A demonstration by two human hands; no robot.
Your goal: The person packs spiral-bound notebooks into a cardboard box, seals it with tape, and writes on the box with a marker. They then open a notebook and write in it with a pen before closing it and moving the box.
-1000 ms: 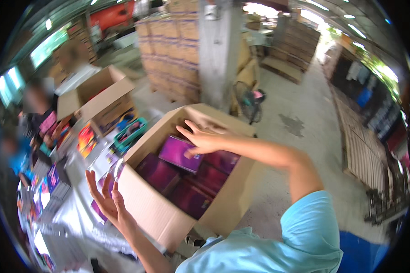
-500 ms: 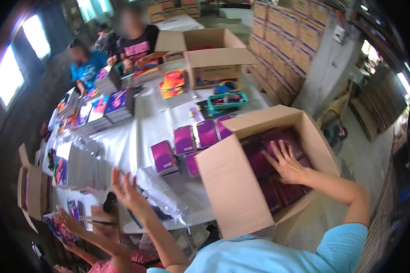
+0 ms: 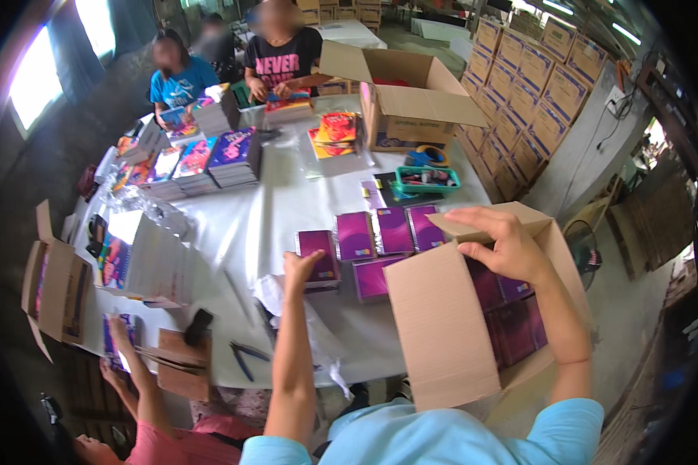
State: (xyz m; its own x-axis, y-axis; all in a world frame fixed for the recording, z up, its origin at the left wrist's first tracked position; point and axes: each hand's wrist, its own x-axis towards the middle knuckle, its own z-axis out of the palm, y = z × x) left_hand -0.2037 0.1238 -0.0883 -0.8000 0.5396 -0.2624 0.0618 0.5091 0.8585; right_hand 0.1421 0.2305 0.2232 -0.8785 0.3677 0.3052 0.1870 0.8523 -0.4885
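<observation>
Several short stacks of purple spiral notebooks (image 3: 357, 236) stand on the white-covered table, left of an open cardboard box (image 3: 442, 329). At the near left corner of the leftmost stack (image 3: 319, 246), my left hand (image 3: 297, 273) is closed, its thumb over the top cover and its other fingers mostly hidden at the side. My right hand (image 3: 508, 242) arches over the box's far left corner, fingers curved and thumb apart, with nothing visible in it. Beneath it, more purple notebooks (image 3: 516, 329) lie inside the box. Crumpled white plastic (image 3: 314, 333) lies below my left hand.
At the left, a co-worker's hands (image 3: 120, 341) hold a book near a tall book stack (image 3: 147, 260). Pliers (image 3: 248, 359) lie at the near edge. A green tray (image 3: 427, 180) and another open box (image 3: 411, 108) stand farther back. Two people work across the table.
My left hand has moved from above the plastic to the leftmost notebook stack. My right hand has come up out of the box to its far left corner. The view has shifted.
</observation>
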